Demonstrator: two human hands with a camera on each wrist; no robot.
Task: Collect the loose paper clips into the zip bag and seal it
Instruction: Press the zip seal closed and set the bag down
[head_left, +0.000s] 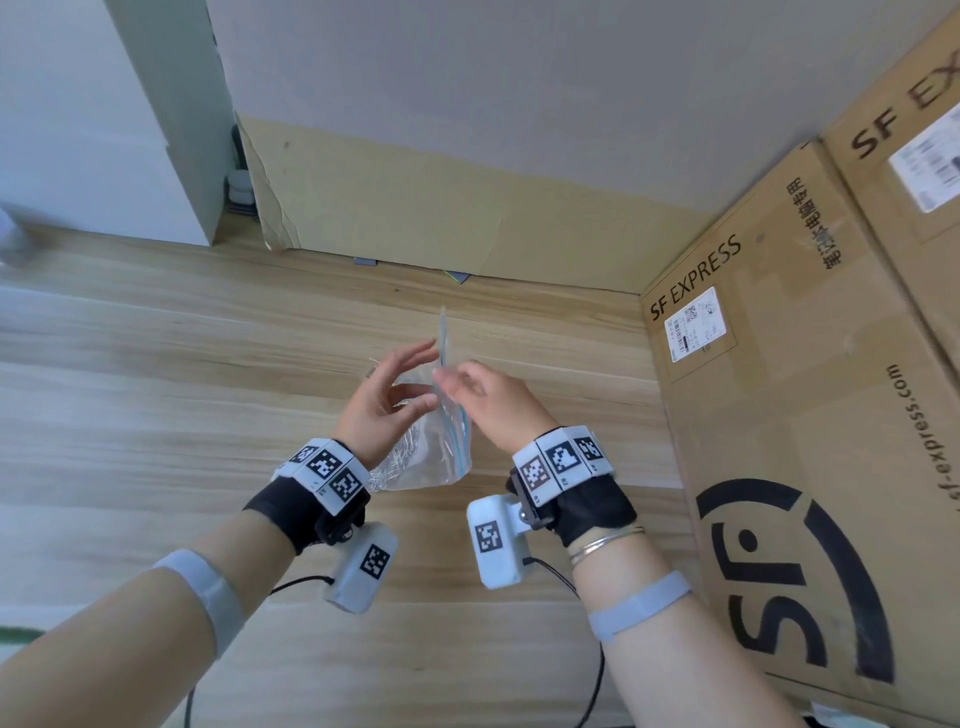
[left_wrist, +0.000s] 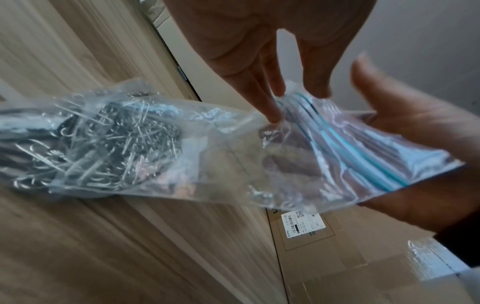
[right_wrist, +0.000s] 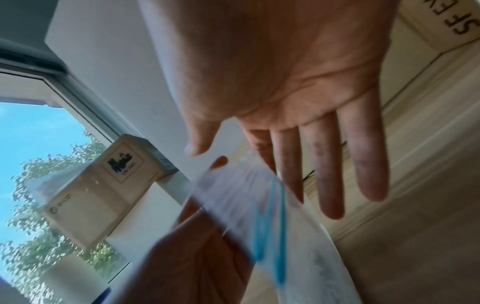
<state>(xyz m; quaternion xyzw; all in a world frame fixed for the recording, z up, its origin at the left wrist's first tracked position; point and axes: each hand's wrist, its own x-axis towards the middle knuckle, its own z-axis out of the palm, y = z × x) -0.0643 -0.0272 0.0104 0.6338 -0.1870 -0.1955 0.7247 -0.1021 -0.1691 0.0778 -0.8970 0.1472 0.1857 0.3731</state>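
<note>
I hold a clear zip bag (head_left: 426, 462) in the air above the wooden table (head_left: 156, 395), between both hands. Silver paper clips (left_wrist: 98, 139) fill its hanging bottom. My left hand (head_left: 410, 384) pinches the crumpled end of the blue zip strip (left_wrist: 345, 139) between thumb and fingers (left_wrist: 270, 111). My right hand (head_left: 457, 379) faces it with straight fingers (right_wrist: 330, 185), and the bag's mouth (right_wrist: 241, 201) lies against them. In the left wrist view the right hand (left_wrist: 405, 131) shows its thumb lifted off the plastic. Whether the zip is pressed closed is lost in blur.
Large SF Express cardboard boxes (head_left: 779, 415) stand close on the right. A cardboard sheet (head_left: 441, 208) leans on the back wall. Something small and glinting (head_left: 373, 361) lies on the table just behind my left hand. A white box (right_wrist: 103, 189) sits on the window sill.
</note>
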